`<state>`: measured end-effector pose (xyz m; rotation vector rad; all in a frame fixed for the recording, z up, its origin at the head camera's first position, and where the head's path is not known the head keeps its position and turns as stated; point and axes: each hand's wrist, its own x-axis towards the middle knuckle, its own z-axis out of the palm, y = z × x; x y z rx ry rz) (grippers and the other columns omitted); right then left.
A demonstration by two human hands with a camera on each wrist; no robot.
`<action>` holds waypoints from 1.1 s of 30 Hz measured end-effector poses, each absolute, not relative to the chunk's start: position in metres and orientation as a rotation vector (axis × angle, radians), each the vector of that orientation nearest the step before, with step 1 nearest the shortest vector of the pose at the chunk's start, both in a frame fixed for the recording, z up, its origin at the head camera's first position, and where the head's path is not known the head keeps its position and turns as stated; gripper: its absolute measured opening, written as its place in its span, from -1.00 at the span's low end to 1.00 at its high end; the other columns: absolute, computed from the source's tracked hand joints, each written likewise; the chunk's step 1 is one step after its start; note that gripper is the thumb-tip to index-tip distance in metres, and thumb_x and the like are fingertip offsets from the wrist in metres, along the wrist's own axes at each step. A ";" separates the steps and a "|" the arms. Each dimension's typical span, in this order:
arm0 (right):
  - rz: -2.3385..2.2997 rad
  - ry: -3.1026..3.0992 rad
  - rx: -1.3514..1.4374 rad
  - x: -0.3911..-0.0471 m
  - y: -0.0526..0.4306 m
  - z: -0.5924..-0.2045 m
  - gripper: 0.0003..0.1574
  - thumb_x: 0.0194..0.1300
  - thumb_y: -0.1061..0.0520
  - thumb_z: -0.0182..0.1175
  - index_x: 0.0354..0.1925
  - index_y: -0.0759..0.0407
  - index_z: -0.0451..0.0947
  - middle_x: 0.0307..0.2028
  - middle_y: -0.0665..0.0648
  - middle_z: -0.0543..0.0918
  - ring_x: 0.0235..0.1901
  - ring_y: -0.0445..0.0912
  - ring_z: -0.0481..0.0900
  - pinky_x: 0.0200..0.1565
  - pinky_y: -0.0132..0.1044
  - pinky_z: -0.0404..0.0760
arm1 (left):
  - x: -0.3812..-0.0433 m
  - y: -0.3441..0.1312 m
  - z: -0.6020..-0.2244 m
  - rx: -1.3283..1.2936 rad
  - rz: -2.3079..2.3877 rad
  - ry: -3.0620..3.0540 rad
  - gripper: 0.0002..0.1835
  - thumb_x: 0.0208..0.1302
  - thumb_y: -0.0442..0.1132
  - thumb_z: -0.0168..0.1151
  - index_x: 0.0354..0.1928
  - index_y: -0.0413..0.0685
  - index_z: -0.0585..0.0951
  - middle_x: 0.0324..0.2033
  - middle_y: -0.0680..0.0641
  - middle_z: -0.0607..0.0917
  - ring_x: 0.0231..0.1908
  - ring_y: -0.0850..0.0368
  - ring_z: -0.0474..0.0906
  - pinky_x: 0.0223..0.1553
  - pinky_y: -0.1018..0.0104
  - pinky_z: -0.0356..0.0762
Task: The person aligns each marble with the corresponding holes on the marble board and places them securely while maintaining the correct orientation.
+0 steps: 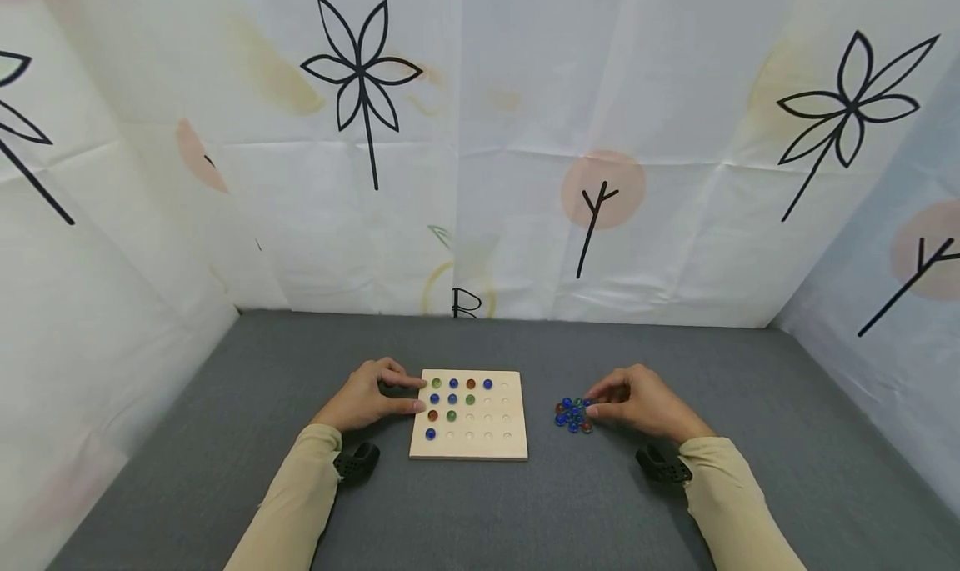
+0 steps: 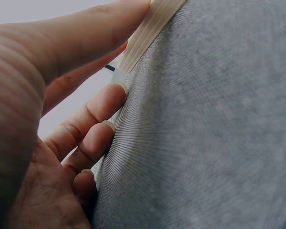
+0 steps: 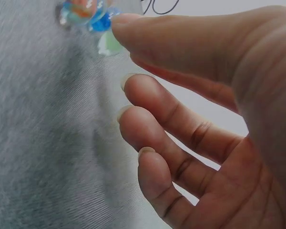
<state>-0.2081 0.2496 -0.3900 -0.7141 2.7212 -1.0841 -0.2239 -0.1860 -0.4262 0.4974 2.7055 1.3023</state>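
Note:
A square pale wooden board (image 1: pixel 487 446) with rows of shallow round hollows lies flat on the grey table. Blue, green and red glass marbles fill a triangle of hollows at its upper left. My left hand (image 1: pixel 369 394) touches the board's left edge with thumb and index finger; the wooden edge (image 2: pixel 145 38) shows at the thumb tip, the other fingers loosely bent. Right of the board lies a loose cluster of marbles (image 1: pixel 573 421), mostly blue. At its right side is my right hand (image 1: pixel 645 403), thumb and index finger parted right at a blue marble (image 3: pixel 102 21). A green marble (image 3: pixel 109 44) lies beside the thumb.
White fabric walls (image 1: pixel 517 71) with printed black flowers and coloured patches stand behind the table (image 1: pixel 480 513) and at both sides. Black wrist devices (image 1: pixel 358 463) sit below both hands, at the cuffs of beige sleeves (image 1: pixel 738 496).

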 end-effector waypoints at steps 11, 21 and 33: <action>-1.101 2.813 -0.729 -0.203 0.241 -0.380 -0.79 0.28 0.11 0.43 -0.13 0.14 0.77 -0.36 -0.03 0.63 -0.45 -0.18 0.51 -0.41 -0.30 0.52 | -0.224 -0.186 -0.425 0.493 1.320 2.695 -0.58 0.08 -0.03 0.61 0.00 0.07 0.81 -0.08 -0.01 0.60 0.02 -0.02 0.45 -0.02 0.07 0.44; -1.171 2.818 -0.812 -0.199 0.225 -0.378 -0.82 0.28 0.09 0.44 -0.15 0.10 0.78 -0.36 -0.07 0.63 -0.40 -0.19 0.56 -0.34 -0.29 0.58 | -0.224 -0.185 -0.426 0.486 1.296 2.722 -0.58 0.06 0.00 0.61 -0.01 0.12 0.82 -0.09 0.02 0.61 0.01 0.00 0.46 0.02 0.00 0.39; -1.253 2.694 -0.826 -0.197 0.207 -0.381 -0.78 0.27 0.08 0.45 -0.14 0.15 0.78 -0.35 0.03 0.61 -0.54 -0.05 0.60 -0.47 -0.24 0.61 | -0.224 -0.185 -0.425 0.511 1.283 2.749 -0.60 0.06 0.00 0.61 -0.03 0.11 0.82 -0.11 0.01 0.63 0.02 -0.06 0.48 0.23 -0.45 -0.06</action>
